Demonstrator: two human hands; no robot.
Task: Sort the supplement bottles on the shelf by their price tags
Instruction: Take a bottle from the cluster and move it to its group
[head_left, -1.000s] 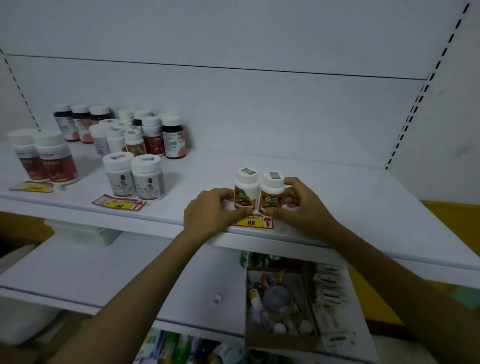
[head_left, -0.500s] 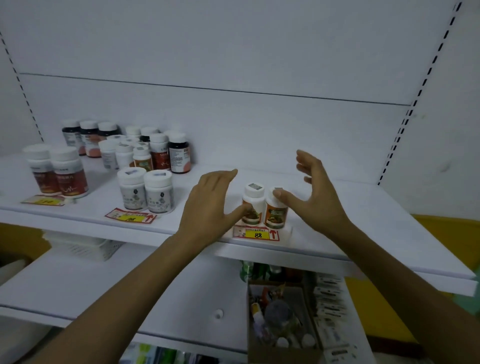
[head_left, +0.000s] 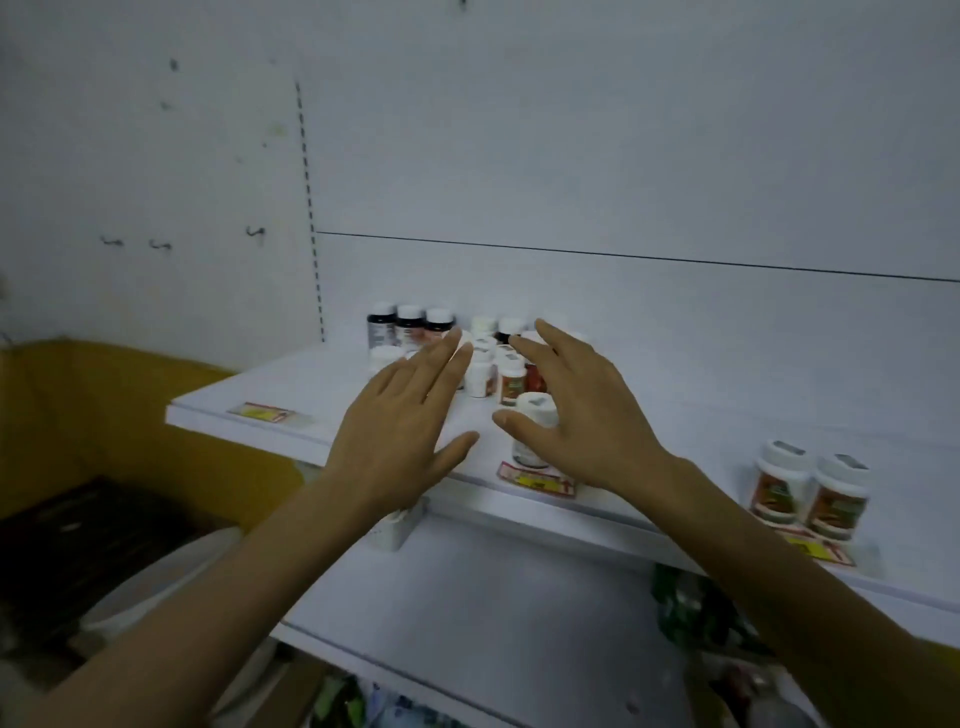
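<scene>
Change: both hands have left the two orange-label bottles (head_left: 779, 483) and moved left to the bottle group (head_left: 488, 364).
Left hand (head_left: 405, 431): flat, fingers straight, holding nothing.
Right hand (head_left: 582, 415): fingers spread, holding nothing; thumb in front of a white-cap bottle (head_left: 535, 408).
Orange-label bottles: upright on the shelf (head_left: 675, 415), far right, behind a price tag (head_left: 818, 550).

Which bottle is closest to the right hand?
The white-capped bottle just behind the middle price tag, partly covered by the right hand; the rest cluster further back or stand far right.
</scene>
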